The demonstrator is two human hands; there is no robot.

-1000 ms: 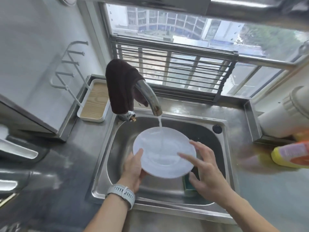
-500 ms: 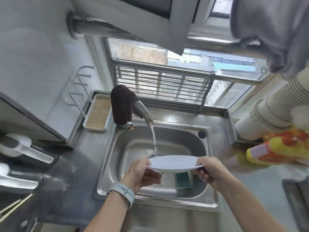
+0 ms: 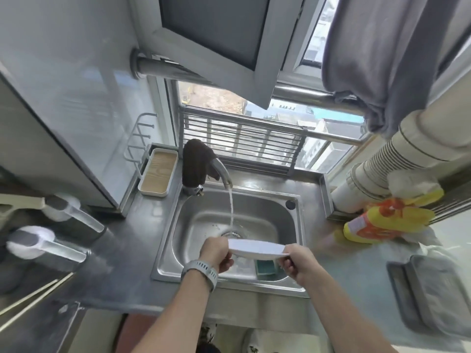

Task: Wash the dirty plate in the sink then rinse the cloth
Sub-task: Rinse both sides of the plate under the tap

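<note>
Right now you hold 1 white plate (image 3: 256, 248) nearly level and edge-on to the camera, between your 2 hands, above the near half of the sink (image 3: 300, 248). Your left hand (image 3: 216, 253) grips its left rim and your right hand (image 3: 297, 262) grips its right rim, fingers curled under. Just below your right hand, 1 green sponge (image 3: 265, 267) lies in the basin. Beyond your hands, 1 stream of water (image 3: 231, 210) falls from the tap (image 3: 223, 170) to the drain, just behind the plate. 1 dark brown cloth (image 3: 196, 163) is draped over the tap. Well off to the right of your right hand, 1 yellow and orange bottle (image 3: 382, 222) is blurred.
</note>
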